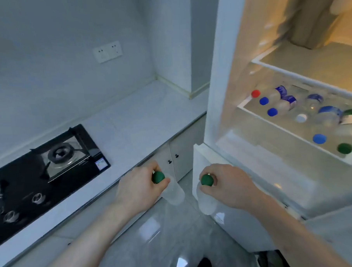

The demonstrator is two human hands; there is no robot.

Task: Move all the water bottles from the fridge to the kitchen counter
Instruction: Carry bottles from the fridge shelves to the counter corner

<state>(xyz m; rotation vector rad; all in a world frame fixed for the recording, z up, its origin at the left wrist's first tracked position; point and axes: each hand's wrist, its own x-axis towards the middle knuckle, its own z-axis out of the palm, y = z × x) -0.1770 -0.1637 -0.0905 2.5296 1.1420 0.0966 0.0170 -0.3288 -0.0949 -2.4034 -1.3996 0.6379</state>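
My left hand (140,188) grips a clear water bottle with a green cap (174,195) by its neck, hanging just off the front edge of the white kitchen counter (142,122). A second green-capped bottle (206,202) hangs from my right hand (228,186), which holds it by the neck in front of the open fridge (215,91). On the fridge shelf (271,125) stand several more bottles (286,103) with red, blue, white and green caps.
A black gas hob (51,165) takes up the counter's left part. A wall socket (107,52) sits above the counter. Cabinet doors with dark knobs (173,158) are under the counter. The grey tiled floor (155,235) lies below my arms.
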